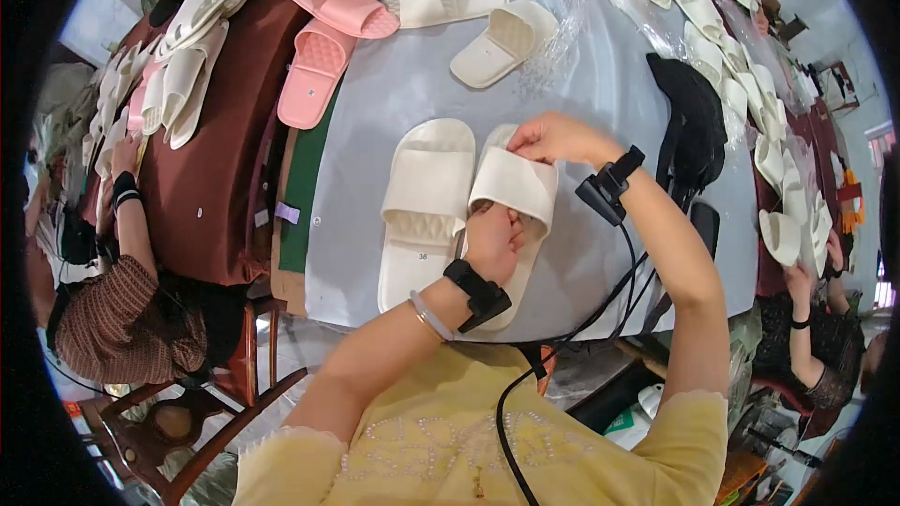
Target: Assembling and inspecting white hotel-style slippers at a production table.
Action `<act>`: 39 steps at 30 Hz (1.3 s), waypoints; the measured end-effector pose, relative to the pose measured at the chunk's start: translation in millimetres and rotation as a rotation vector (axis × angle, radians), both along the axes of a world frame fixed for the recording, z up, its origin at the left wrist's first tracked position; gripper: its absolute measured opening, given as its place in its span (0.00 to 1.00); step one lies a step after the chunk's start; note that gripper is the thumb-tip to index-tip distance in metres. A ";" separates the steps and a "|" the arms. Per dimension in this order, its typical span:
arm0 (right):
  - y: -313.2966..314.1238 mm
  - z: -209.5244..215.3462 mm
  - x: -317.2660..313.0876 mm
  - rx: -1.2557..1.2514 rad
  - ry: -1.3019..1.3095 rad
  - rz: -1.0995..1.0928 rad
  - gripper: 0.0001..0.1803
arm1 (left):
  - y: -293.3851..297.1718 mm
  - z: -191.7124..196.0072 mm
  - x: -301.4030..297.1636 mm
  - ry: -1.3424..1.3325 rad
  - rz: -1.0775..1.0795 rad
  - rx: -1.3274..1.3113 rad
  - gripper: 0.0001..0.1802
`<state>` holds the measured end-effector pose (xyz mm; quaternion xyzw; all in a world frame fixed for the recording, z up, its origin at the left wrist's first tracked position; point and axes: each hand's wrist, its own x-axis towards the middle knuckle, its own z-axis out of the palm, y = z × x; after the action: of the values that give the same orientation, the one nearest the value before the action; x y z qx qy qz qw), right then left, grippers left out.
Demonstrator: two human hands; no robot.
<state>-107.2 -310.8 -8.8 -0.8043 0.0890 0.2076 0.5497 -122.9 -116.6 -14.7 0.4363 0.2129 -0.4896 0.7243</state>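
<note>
Pinching the far end of the right cream slipper (514, 189), the right hand (553, 139) grips it, while the left hand (492, 242) is tucked under its strap, and the slipper's long side points away from the person.

It was a footwear workshop: cream slides (427, 206) and pink slides (323, 47) covered the long grey worktable (600, 84), with seated co-workers (122, 309) around it.

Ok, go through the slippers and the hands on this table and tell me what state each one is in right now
Left hand: tucked under the strap of the right cream slipper.
Right hand: pinching that slipper's toe end.
Right cream slipper: held, strap up.
Left cream slipper: flat on the grey table, sole down, untouched.
Pink slippers: lying loose, one overlapping the other.
Lone cream slipper: flat, apart from the pair.
</note>
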 end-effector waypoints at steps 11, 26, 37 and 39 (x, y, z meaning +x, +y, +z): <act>-7.0 4.7 10.4 0.156 0.251 0.225 0.14 | -14.1 -7.2 2.2 0.149 0.061 0.066 0.06; 18.5 18.4 -28.7 0.334 0.028 -0.532 0.19 | 114.1 37.4 3.5 -0.349 -0.065 -0.003 0.14; 50.8 -3.5 44.8 -0.083 -0.153 -0.085 0.15 | 88.1 17.2 39.4 -0.267 -0.008 0.025 0.10; 56.1 -11.6 46.1 -0.346 -0.256 0.081 0.15 | 78.5 3.9 40.7 -0.272 -0.017 0.022 0.07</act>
<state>-61.0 -254.7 -20.4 -0.9092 0.0204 0.1075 0.4016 -82.2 -38.1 -10.8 0.5083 0.1142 -0.4298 0.7375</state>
